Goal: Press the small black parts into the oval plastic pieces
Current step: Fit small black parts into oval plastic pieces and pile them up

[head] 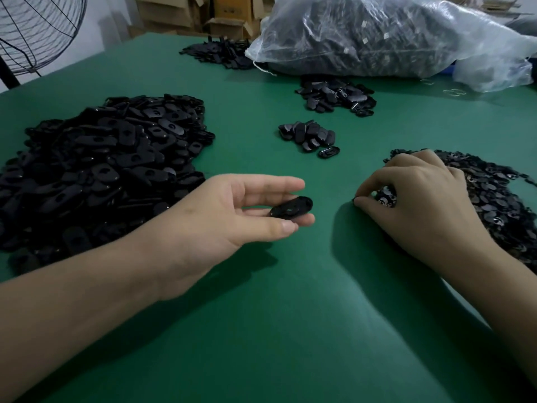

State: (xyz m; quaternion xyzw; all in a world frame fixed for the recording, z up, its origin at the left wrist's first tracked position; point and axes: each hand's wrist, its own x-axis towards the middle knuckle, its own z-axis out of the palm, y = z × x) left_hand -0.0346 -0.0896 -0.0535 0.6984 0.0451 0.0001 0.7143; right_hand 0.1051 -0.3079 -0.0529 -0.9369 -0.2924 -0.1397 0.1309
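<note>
Oval black plastic piece point(291, 207), glossy, with a slot in its middle: held clear of the green table mat point(290, 315) near the centre of view, apart from every pile. The left hand point(232, 216) has it. Its palm is turned inward and its fingers are nearly straight, pointing to 3 o'clock. The piece is pinched lightly between the thumb and the lower fingers, and the top finger lies free above it.

Right hand point(421, 205) at 3 o'clock, knuckles up. Its fingers are curled tight over the near-left edge of the flat spread of small black parts point(494, 199). A few shiny parts show under the fingertips, and the thumb tip touches the mat. How many it grips, cannot tell.

Large heap of oval black pieces point(101, 170) at 9 o'clock, just beyond the left forearm.

Small cluster of black pieces point(311, 135) at 12 o'clock from the held piece, well apart from both hands. One of them lies hollow side up at the cluster's near edge.

Second cluster point(337, 96) farther out, toward 1 o'clock.

Far pile of black pieces point(218, 52) at 11 o'clock, against the mouth of the big bag.

Clear plastic bag point(377, 36), stuffed with dark parts, at 1 o'clock along the far edge. A smaller clear bag point(491, 74) sits just beside it at 2 o'clock. Thin rubber bands point(453, 92) lie on the mat in front.

Wire fan guard point(37, 30) at 10 o'clock, off the table. Brown cardboard boxes point(220, 16) at 12 o'clock, behind it.
</note>
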